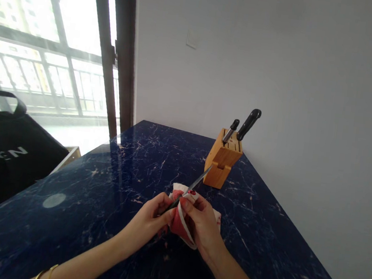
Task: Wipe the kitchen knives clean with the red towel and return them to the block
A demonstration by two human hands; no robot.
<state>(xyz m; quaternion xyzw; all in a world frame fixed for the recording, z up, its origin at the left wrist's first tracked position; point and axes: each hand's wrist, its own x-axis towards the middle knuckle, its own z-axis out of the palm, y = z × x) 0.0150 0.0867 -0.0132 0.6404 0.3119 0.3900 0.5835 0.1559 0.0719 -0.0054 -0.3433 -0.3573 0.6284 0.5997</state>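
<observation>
My left hand (pixel 154 215) is closed round the dark handle of a knife (pixel 198 181), whose blade points up and away to the right. In my right hand (pixel 204 222) is a red and white cloth (pixel 180 226), pinched near the base of the blade. Part of the cloth hangs below my fingers, and another part shows behind the blade. Just beyond the blade's tip, as seen from here, a wooden knife block (pixel 221 159) stands upright. Two black-handled tools stick out of its top slots.
The dark blue marbled table (pixel 114 180) reaches to the white wall (pixel 281 69) at the back and right. At the left is a black bag (pixel 6 155) with white lettering, near a glass door with a dark frame (pixel 124 52). A pale round spot (pixel 54 200) shows on the table.
</observation>
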